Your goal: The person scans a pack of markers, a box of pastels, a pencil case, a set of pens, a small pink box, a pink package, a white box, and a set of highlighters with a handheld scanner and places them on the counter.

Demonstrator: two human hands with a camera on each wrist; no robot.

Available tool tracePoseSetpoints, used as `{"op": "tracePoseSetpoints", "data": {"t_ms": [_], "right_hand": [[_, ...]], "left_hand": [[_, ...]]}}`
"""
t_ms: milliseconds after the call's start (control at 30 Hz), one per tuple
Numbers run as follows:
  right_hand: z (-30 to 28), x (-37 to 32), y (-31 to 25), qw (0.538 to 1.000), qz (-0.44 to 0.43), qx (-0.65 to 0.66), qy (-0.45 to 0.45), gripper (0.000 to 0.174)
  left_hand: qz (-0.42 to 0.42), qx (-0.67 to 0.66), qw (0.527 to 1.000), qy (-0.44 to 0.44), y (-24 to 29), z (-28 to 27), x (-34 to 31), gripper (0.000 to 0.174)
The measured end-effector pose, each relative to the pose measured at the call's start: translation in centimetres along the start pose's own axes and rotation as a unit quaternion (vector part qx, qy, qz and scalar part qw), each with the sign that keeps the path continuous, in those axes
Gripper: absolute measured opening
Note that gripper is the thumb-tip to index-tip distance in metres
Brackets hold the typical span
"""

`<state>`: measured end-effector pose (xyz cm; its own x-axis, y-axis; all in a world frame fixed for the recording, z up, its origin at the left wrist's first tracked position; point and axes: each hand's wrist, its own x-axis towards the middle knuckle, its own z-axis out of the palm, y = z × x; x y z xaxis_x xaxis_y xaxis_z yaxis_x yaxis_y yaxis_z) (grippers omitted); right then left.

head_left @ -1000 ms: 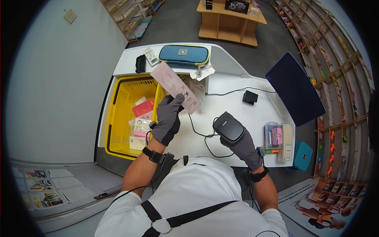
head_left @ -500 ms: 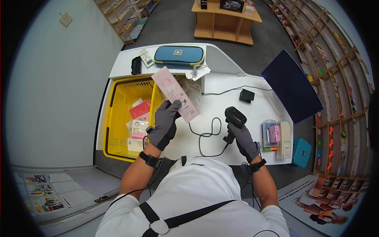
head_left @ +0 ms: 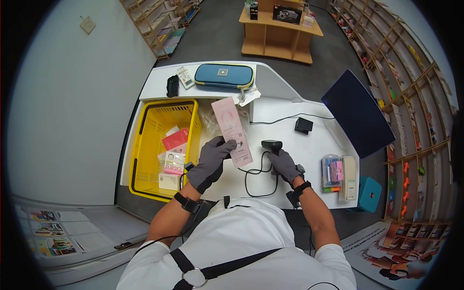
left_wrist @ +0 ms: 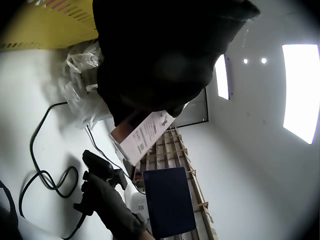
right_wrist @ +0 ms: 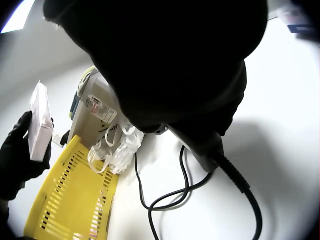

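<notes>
Between thumb and fingers, my gloved left hand grips the lower part of a long pink box, held up over the counter with its printed side up. My gloved right hand holds a black corded barcode scanner by its handle, just right of the box. In the left wrist view the scanner is seen from the side, its head toward the box. The right wrist view shows the cord leaving the handle's base; the glove hides most of the scanner.
Left stands a yellow basket with several packages. Plastic bags lie beside it. Along the back ledge are a blue case and a black object. A monitor, a black block and marker packs stand right.
The scanner has turned and moved left, closer to the box, with its head lowered from its raised pose. The pink box has swung more upright and shifted right in the left hand.
</notes>
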<state>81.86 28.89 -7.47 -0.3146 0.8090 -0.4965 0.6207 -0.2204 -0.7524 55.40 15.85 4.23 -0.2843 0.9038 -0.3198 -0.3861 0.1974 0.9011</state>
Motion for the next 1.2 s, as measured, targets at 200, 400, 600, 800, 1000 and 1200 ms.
{"op": "tracePoseSetpoints", "data": {"t_ms": [200, 400, 600, 800, 1000, 1200], "right_hand": [[1.1, -0.7, -2.7, 0.973, -0.104, -0.203, -0.039, 0.040], [2.2, -0.9, -1.7, 0.950, -0.165, -0.264, -0.026, 0.041], [1.3, -1.5, -2.6, 0.953, -0.157, -0.259, -0.033, 0.056], [-1.8, -3.9, -4.7, 0.940, -0.225, -0.244, 0.073, 0.077], [-3.0, -7.5, -8.0, 0.953, -0.250, 0.151, -0.085, 0.075], [-3.8, -10.7, -9.7, 0.967, -0.202, 0.137, -0.066, 0.075]], "left_hand": [[-0.017, 0.043, 0.998, -0.034, 0.2, 0.2, -0.5, 0.039], [-0.040, 0.066, 0.996, -0.048, -0.3, 0.4, -0.8, 0.039], [-0.051, 0.082, 0.994, -0.057, -1.0, 0.2, -0.4, 0.037], [-0.075, 0.081, 0.991, -0.071, -1.1, 0.4, 0.2, 0.035], [-0.123, -0.022, 0.990, -0.068, -1.0, 2.9, 0.7, 0.033], [-0.157, -0.011, 0.980, -0.120, -0.5, 4.7, 0.6, 0.035]]}}
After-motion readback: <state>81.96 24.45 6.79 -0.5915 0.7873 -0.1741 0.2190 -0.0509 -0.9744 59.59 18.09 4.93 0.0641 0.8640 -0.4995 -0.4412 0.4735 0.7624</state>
